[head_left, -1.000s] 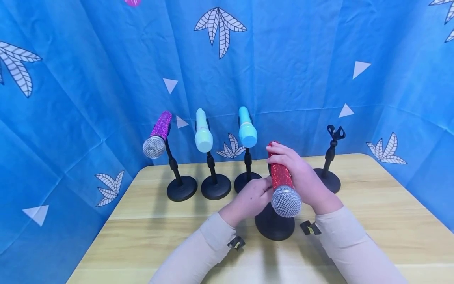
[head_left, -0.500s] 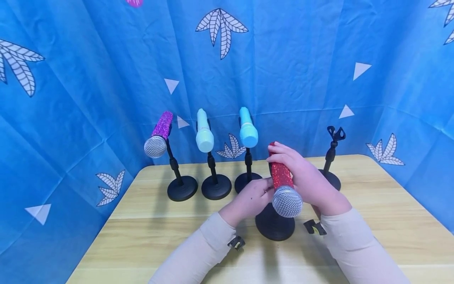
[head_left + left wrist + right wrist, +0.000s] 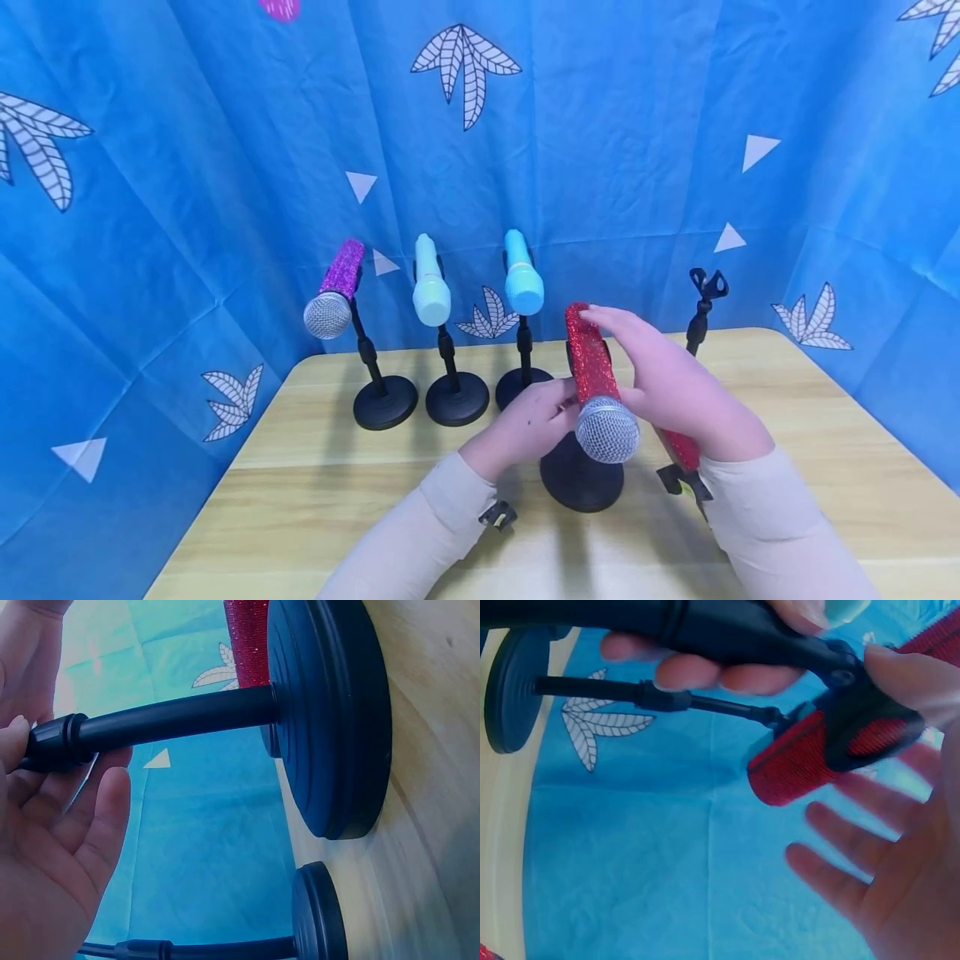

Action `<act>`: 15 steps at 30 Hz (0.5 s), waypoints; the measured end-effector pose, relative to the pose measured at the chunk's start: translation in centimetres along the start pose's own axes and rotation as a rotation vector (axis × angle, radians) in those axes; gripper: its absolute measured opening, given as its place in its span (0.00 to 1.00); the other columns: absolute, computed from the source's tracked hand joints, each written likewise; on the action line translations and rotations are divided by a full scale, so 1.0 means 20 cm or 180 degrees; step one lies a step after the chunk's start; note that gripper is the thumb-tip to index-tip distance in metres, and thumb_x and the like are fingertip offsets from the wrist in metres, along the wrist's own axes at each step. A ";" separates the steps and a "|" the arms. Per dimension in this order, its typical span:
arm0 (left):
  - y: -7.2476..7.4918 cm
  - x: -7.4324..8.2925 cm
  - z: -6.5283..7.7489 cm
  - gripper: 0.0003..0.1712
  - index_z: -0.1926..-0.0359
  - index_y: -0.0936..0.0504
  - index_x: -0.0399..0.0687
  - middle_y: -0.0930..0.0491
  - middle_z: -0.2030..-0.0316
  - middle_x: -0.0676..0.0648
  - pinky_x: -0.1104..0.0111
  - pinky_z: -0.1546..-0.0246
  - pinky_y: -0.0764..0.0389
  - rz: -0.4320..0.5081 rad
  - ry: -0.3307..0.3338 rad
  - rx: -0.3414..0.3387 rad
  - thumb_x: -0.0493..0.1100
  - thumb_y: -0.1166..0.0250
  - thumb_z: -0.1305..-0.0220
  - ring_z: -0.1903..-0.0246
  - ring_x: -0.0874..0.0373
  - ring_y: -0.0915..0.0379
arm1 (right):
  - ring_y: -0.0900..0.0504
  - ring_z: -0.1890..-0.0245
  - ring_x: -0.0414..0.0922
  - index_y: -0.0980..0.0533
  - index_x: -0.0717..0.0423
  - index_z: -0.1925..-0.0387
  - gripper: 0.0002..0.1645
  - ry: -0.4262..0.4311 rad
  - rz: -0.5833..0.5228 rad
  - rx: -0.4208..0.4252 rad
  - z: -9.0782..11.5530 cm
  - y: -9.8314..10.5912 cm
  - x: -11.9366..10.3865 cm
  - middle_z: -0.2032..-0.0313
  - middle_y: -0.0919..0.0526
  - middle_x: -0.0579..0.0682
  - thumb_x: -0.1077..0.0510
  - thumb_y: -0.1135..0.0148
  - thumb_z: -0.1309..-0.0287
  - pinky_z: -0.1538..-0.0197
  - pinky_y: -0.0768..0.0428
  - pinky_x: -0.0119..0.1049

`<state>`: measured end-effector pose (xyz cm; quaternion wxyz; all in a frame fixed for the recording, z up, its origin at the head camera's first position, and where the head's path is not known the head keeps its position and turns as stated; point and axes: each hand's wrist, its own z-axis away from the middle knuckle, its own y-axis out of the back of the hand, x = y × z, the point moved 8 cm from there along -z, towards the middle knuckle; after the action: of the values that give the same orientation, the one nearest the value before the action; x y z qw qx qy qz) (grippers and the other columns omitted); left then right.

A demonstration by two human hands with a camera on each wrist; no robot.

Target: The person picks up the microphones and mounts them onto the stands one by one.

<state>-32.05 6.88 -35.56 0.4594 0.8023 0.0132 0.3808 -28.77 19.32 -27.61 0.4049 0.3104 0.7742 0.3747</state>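
Note:
A glittery red microphone [image 3: 595, 367] with a silver mesh head sits tilted in the clip [image 3: 838, 739] of a black desk stand [image 3: 581, 479], its head toward me. My left hand [image 3: 525, 421] grips the stand's post at its collar [image 3: 60, 741], fingers and thumb curled round it. At the microphone's right side is my right hand [image 3: 675, 379], its fingers extended and spread, with the thumb near the clip in the right wrist view. A second red glittery object [image 3: 681, 450] shows on the table under my right wrist, mostly hidden by the arm.
Behind stand three microphones on black stands: purple [image 3: 341, 279], mint [image 3: 431, 287] and light blue [image 3: 522, 279]. At the back right is a black stand [image 3: 697, 321] with nothing in its clip. Blue patterned cloth [image 3: 637, 167] encloses the wooden table [image 3: 360, 508].
My right hand has loosened from the red microphone, its fingers lifting off and shifting right. The second red object has come into view beneath that wrist. My left hand stays on the post.

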 end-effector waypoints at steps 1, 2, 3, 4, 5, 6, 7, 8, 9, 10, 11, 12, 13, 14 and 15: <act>0.00 0.00 0.00 0.16 0.40 0.20 0.52 0.17 0.48 0.55 0.71 0.47 0.23 0.0014 -0.0014 -0.0014 0.45 0.44 0.23 0.49 0.66 0.23 | 0.32 0.33 0.58 0.43 0.40 0.22 0.62 -0.0096 0.0009 -0.0018 0.01 0.00 0.01 0.28 0.36 0.54 0.55 0.17 0.55 0.52 0.18 0.59; 0.00 0.00 0.00 0.16 0.40 0.20 0.53 0.17 0.47 0.55 0.71 0.46 0.24 0.0025 -0.0039 -0.0025 0.46 0.44 0.23 0.48 0.66 0.23 | 0.27 0.36 0.58 0.44 0.41 0.22 0.62 -0.0185 0.0015 -0.0038 0.02 0.01 0.02 0.28 0.35 0.55 0.54 0.18 0.53 0.53 0.17 0.59; 0.00 0.00 0.00 0.15 0.40 0.19 0.53 0.17 0.47 0.56 0.71 0.47 0.24 0.0018 -0.0074 -0.0032 0.46 0.44 0.23 0.48 0.66 0.23 | 0.23 0.41 0.57 0.45 0.42 0.21 0.61 -0.0267 0.0024 -0.0062 0.04 0.01 0.04 0.29 0.34 0.56 0.53 0.19 0.51 0.55 0.17 0.57; 0.00 0.01 0.00 0.15 0.41 0.19 0.53 0.17 0.47 0.56 0.71 0.47 0.24 0.0008 -0.0102 -0.0034 0.46 0.43 0.23 0.48 0.66 0.23 | 0.23 0.43 0.58 0.45 0.43 0.21 0.59 -0.0336 0.0049 -0.0087 0.05 0.02 0.05 0.30 0.34 0.57 0.52 0.21 0.49 0.55 0.16 0.57; 0.00 0.01 0.00 0.15 0.41 0.19 0.53 0.17 0.48 0.56 0.72 0.47 0.24 -0.0008 -0.0129 -0.0034 0.46 0.43 0.23 0.49 0.67 0.23 | 0.22 0.44 0.58 0.44 0.45 0.22 0.57 -0.0387 0.0082 -0.0118 0.06 0.02 0.07 0.30 0.33 0.58 0.51 0.22 0.48 0.55 0.16 0.57; 0.00 0.01 0.00 0.14 0.42 0.19 0.53 0.17 0.48 0.56 0.72 0.48 0.23 -0.0028 -0.0147 -0.0031 0.46 0.43 0.23 0.49 0.67 0.24 | 0.22 0.44 0.58 0.43 0.47 0.23 0.55 -0.0413 0.0123 -0.0159 0.08 0.02 0.08 0.31 0.32 0.58 0.50 0.23 0.47 0.54 0.17 0.57; 0.00 0.01 -0.01 0.14 0.43 0.19 0.53 0.17 0.49 0.56 0.73 0.49 0.23 -0.0054 -0.0156 -0.0028 0.46 0.43 0.24 0.50 0.67 0.24 | 0.21 0.46 0.57 0.40 0.49 0.24 0.52 -0.0424 0.0162 -0.0218 0.09 0.02 0.09 0.32 0.31 0.59 0.50 0.24 0.45 0.54 0.17 0.56; 0.00 0.01 -0.01 0.13 0.44 0.19 0.53 0.17 0.50 0.56 0.73 0.49 0.24 -0.0071 -0.0166 -0.0029 0.45 0.42 0.24 0.51 0.67 0.24 | 0.19 0.49 0.57 0.38 0.51 0.25 0.49 -0.0425 0.0200 -0.0297 0.11 0.01 0.10 0.33 0.30 0.59 0.49 0.25 0.44 0.54 0.16 0.56; 0.00 0.01 -0.01 0.13 0.44 0.19 0.52 0.17 0.50 0.56 0.74 0.50 0.23 -0.0094 -0.0167 -0.0029 0.45 0.42 0.24 0.51 0.67 0.24 | 0.20 0.46 0.57 0.35 0.53 0.27 0.46 -0.0399 0.0258 -0.0377 0.12 -0.01 0.12 0.34 0.28 0.59 0.48 0.26 0.43 0.52 0.17 0.56; 0.01 0.01 0.00 0.12 0.45 0.18 0.52 0.17 0.51 0.56 0.74 0.51 0.23 -0.0108 -0.0167 -0.0029 0.45 0.42 0.25 0.52 0.67 0.24 | 0.23 0.42 0.58 0.32 0.55 0.29 0.43 -0.0355 0.0313 -0.0471 0.14 -0.03 0.12 0.35 0.27 0.60 0.47 0.27 0.42 0.48 0.20 0.58; 0.01 0.01 0.00 0.12 0.45 0.18 0.52 0.17 0.51 0.56 0.74 0.51 0.23 -0.0117 -0.0168 -0.0028 0.44 0.41 0.25 0.52 0.67 0.24 | 0.22 0.42 0.58 0.30 0.57 0.31 0.41 -0.0312 0.0321 -0.0591 0.15 -0.06 0.13 0.36 0.26 0.59 0.47 0.28 0.41 0.46 0.21 0.58; 0.02 0.01 0.00 0.12 0.46 0.18 0.52 0.17 0.52 0.56 0.75 0.52 0.23 -0.0125 -0.0165 -0.0025 0.44 0.41 0.25 0.53 0.67 0.24 | 0.22 0.42 0.57 0.28 0.57 0.33 0.38 -0.0268 0.0326 -0.0715 0.17 -0.09 0.13 0.37 0.25 0.59 0.45 0.28 0.41 0.45 0.21 0.57; 0.02 0.01 0.00 0.12 0.46 0.18 0.52 0.17 0.52 0.56 0.75 0.53 0.23 -0.0125 -0.0168 -0.0024 0.44 0.41 0.26 0.53 0.67 0.24 | 0.21 0.43 0.56 0.26 0.57 0.34 0.37 -0.0232 0.0306 -0.0850 0.18 -0.12 0.13 0.37 0.25 0.58 0.44 0.29 0.40 0.44 0.21 0.56; 0.03 0.01 0.01 0.12 0.46 0.18 0.52 0.17 0.53 0.56 0.76 0.53 0.23 -0.0124 -0.0173 -0.0020 0.43 0.40 0.26 0.53 0.67 0.24 | 0.21 0.42 0.54 0.25 0.56 0.35 0.37 -0.0223 0.0250 -0.0993 0.20 -0.17 0.13 0.37 0.24 0.56 0.43 0.29 0.41 0.43 0.22 0.56; 0.03 0.00 0.01 0.12 0.46 0.17 0.52 0.17 0.53 0.56 0.76 0.54 0.23 -0.0122 -0.0174 -0.0012 0.43 0.40 0.26 0.54 0.67 0.25 | 0.22 0.41 0.53 0.25 0.56 0.36 0.37 -0.0193 0.0175 -0.1135 0.21 -0.21 0.13 0.38 0.23 0.55 0.42 0.28 0.41 0.41 0.23 0.56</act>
<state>-32.06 6.41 -35.11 0.4683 0.8112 0.0152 0.3499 -27.05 20.54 -33.69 0.4662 0.2658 0.6741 0.5075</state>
